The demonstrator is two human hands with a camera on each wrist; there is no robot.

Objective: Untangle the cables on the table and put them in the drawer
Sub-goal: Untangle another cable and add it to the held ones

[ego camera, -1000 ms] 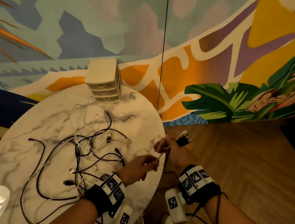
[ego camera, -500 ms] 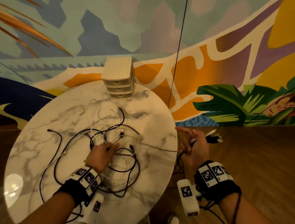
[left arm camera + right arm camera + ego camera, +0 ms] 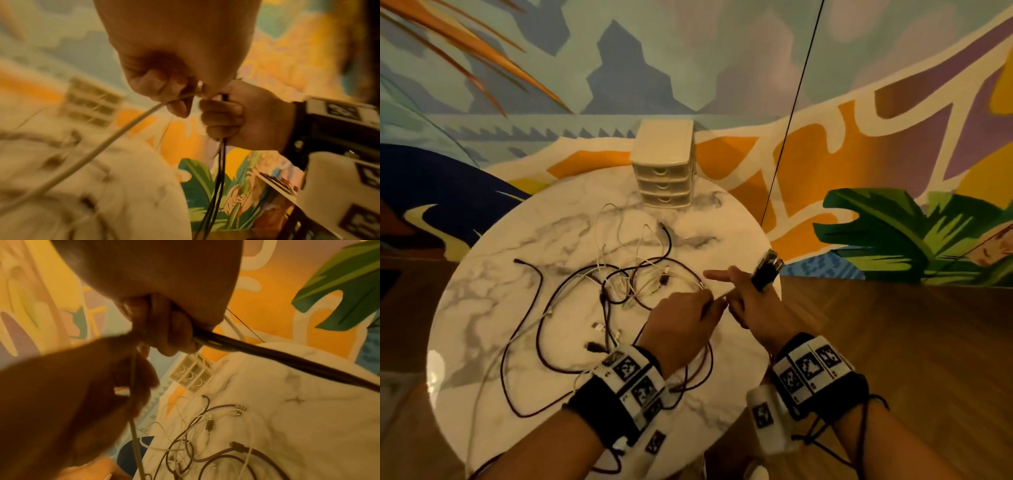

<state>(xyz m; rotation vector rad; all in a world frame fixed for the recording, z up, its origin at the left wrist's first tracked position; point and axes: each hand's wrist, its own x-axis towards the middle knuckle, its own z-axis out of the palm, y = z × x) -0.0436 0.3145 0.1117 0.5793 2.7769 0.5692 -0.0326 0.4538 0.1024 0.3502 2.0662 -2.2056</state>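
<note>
A tangle of black and white cables [image 3: 626,287] lies in the middle of the round marble table [image 3: 524,260]. The small three-drawer unit [image 3: 664,174] stands at the table's far edge, all drawers closed. My left hand [image 3: 710,303] pinches a thin pale cable [image 3: 131,126] that runs back down to the tangle. Right beside it, my right hand [image 3: 744,301] grips a bundle of black cables [image 3: 221,162], whose plug ends [image 3: 767,274] stick up out of the fist. The right index finger points left. Both hands hover over the table's right side.
A painted mural wall rises behind the table, with a thin dark line [image 3: 791,113] running down it. Wooden floor [image 3: 893,342] lies to the right, beyond the table's edge. Loose cable loops [image 3: 534,342] spread toward the near left of the tabletop.
My left hand has left the middle of the tangle and come right to the right hand, now pinching the pale cable. The right hand has shifted left over the table's edge.
</note>
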